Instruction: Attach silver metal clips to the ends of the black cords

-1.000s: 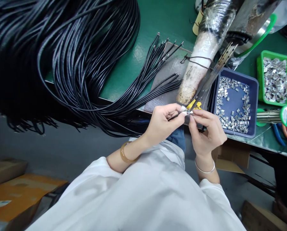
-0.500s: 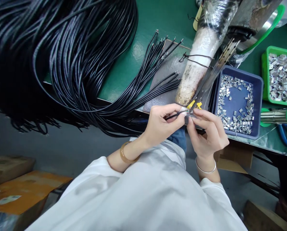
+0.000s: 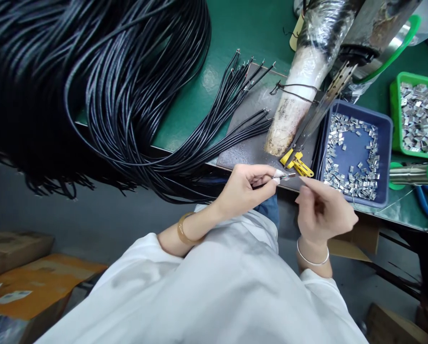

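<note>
My left hand pinches the end of a black cable, and a small metal connector sticks out past its wrapped fingertips. To the right, my right hand is apart from the connector, its fingers curled and blurred; whether they hold anything is unclear. A yellow fixture lies just above the hands, at the tip of a metal tool. Many black cables fill the left side, and a bundle of stripped cable ends rests on a grey board.
A blue tray and a green tray hold small metal parts. A white, film-wrapped tube slants over the board. A spool lies at the right. Cardboard boxes stand below the green table.
My right hand has moved right, away from the cable end, uncovering the metal connector and more of the yellow fixture. My left hand has stayed nearly in place. The view has shifted slightly.
</note>
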Tool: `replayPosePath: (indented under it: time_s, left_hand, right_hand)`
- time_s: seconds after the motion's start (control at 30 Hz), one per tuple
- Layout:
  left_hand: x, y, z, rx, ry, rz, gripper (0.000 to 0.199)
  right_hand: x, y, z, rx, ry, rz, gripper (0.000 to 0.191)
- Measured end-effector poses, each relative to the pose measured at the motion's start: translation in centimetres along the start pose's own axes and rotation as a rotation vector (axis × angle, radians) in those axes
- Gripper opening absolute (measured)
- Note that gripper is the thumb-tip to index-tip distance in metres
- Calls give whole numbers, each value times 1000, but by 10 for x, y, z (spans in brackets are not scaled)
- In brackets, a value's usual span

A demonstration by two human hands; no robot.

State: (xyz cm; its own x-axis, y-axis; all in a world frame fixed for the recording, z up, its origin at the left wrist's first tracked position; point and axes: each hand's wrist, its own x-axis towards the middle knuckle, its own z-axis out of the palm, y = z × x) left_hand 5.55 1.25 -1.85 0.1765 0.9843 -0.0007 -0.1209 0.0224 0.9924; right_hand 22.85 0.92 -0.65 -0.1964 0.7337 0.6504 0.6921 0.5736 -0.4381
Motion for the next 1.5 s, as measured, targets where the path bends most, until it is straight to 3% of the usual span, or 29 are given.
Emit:
replayPosePath:
  time_s: [0.07,0.13,0.23,0.33,0.43,0.57,0.63,0.87,1.1,1.5]
  left_hand:
    - [-2,-2,1,72,14,53,16]
    - [-3,-3,1,142,60,119,15]
    - [-4,-5,0,169,97,209,17]
    - [-6,-6,-2,127,36,217,21]
    - [-8,-6,-1,55,39,187,21]
    - [-7,-8,3,21,155,146,19]
    - [-5,-8,3,7,176,116,17]
    - [7,-4,2,-134,114,33,19]
    - [12,-2,4,-69,191,25,17]
    - [14,5,1,-45,193,23,14]
  right_hand:
    - [1,-2,-2,-148,-104,-58,16]
    - [2,-4,-1,-159,-166,-51,9]
    - [3,-4,1,48,-229,111,4]
    - [1,0,4,329,-294,284,3]
    - [0,1,6,398,-196,320,6]
    - [2,-1,10,407,184,273,13]
    - [2,-2,11,406,309,231,17]
    - [-3,3,18,115,146,52,25]
    - [3,1,25,140,129,33,17]
    - [6,-1,22,38,121,-16,21]
